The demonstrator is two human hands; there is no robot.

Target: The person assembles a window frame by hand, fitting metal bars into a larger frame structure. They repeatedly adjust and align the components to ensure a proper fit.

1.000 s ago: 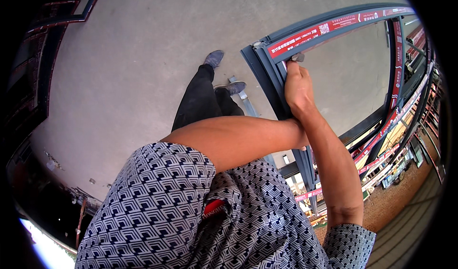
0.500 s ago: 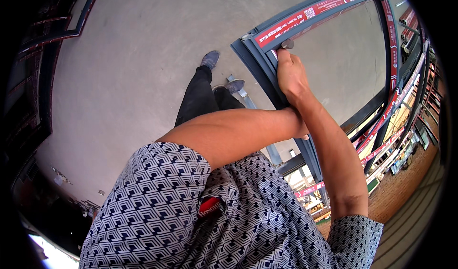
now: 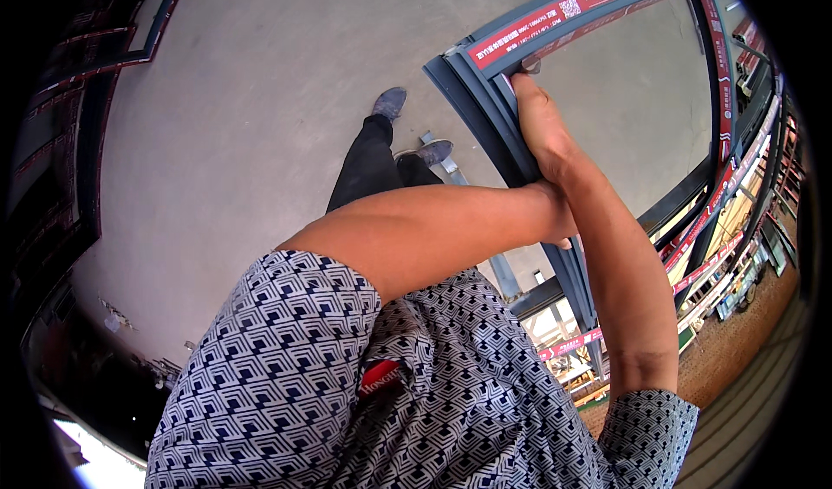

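Note:
A dark grey metal window or door frame (image 3: 482, 107), its top bar covered with red and white printed film, stands to my right. My right hand (image 3: 542, 125) is closed at the inner side of its near corner, fingers mostly hidden. A blunt grey-brown object (image 3: 530, 65) sticks out just above the thumb, and its kind does not show. My left arm reaches across in front of me. My left hand (image 3: 555, 210) is wrapped round the frame's near side bar, lower than the right hand and partly covered by my right forearm.
More film-wrapped frames (image 3: 693, 268) and metal bars stand at the right, over brownish ground. Other dark frames (image 3: 149, 47) stand at the far left. Beyond my shoes (image 3: 390, 103) stretches a grey concrete floor (image 3: 234, 125), with a flat metal strip (image 3: 457, 172) beside one shoe.
The view has shifted a little, so the frame and my shoes sit slightly farther right and up. My right hand has tilted slightly at the same corner. My left hand keeps its grip.

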